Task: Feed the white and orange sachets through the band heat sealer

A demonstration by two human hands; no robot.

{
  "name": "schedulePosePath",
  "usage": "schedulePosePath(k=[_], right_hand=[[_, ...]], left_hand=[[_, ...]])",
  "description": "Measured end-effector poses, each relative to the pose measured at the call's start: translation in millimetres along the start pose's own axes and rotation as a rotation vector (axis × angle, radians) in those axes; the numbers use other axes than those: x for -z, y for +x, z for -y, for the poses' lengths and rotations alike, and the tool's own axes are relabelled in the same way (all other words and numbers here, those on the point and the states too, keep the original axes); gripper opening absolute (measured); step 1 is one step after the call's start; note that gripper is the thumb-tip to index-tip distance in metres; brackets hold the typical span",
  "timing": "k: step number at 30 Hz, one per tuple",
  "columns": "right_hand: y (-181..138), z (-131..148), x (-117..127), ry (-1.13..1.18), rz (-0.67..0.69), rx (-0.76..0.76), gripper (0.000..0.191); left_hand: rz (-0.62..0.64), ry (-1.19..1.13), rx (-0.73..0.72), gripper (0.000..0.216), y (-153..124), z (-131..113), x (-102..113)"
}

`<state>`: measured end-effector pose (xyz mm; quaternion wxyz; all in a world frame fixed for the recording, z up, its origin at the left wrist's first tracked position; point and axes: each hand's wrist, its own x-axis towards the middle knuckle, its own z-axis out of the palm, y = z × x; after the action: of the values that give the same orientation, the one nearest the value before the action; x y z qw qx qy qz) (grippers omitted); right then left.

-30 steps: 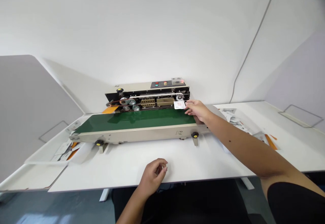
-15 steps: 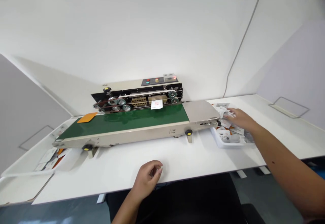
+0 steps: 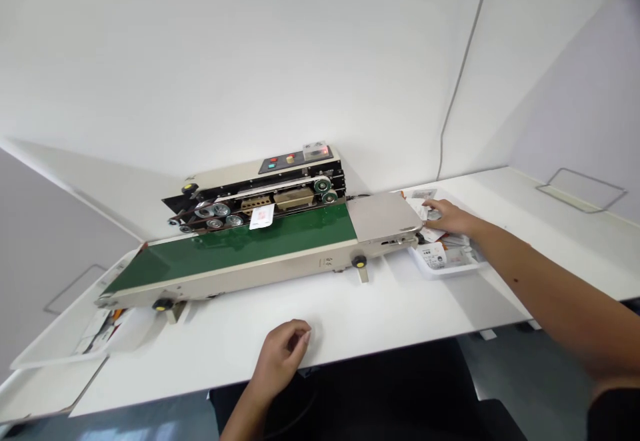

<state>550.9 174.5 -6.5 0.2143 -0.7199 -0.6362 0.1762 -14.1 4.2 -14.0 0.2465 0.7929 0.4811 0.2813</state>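
My right hand (image 3: 447,219) reaches into the white bin (image 3: 447,270) at the right end of the machine. Its thumb and fingers are apart, over the loose packets (image 3: 433,254). My left hand (image 3: 281,356) rests near the front edge of the table, fingers curled in towards the thumb, with nothing visible in them. A white packet (image 3: 261,216) with a pinkish print hangs from the band sealer (image 3: 265,191), over the green conveyor belt (image 3: 300,233).
A metal plate (image 3: 383,218) extends the belt on the right. Another white bin (image 3: 75,359) with packets stands below the belt's left end. Black knobs (image 3: 359,262) stick out at the machine's front. A grey cable (image 3: 457,88) runs down the wall.
The white packet has travelled left along the sealer. The orange packet has left its place near the belt's left end. My right hand's fingers have spread. The view has shifted slightly.
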Motion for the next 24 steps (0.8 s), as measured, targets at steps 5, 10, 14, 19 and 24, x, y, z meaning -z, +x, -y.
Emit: schedulePosePath(k=[5,10,14,19,24], right_hand=[[-7.6,19.8,9.0,0.152,-0.075,-0.202,0.075],[9.9,34.8,27.7,0.287,0.03,-0.421,0.103],[27.0,48.7,27.7,0.176,0.13,-0.37,0.114],[36.7,61.1,9.5,-0.101,0.14,-0.322,0.134],[32.3,60.5,7.4,0.0,0.159,-0.312,0.121]], left_hand=[[0.011,0.017,0.01,0.022,0.9,-4.0,-0.6],[0.029,0.07,-0.005,0.023,-0.1,-4.7,-0.4],[0.027,0.09,-0.008,0.024,-0.4,-2.6,-1.5],[0.005,0.138,-0.046,0.022,-3.2,-2.3,-3.4],[0.019,0.13,-0.059,0.021,-2.2,-1.9,-3.3]])
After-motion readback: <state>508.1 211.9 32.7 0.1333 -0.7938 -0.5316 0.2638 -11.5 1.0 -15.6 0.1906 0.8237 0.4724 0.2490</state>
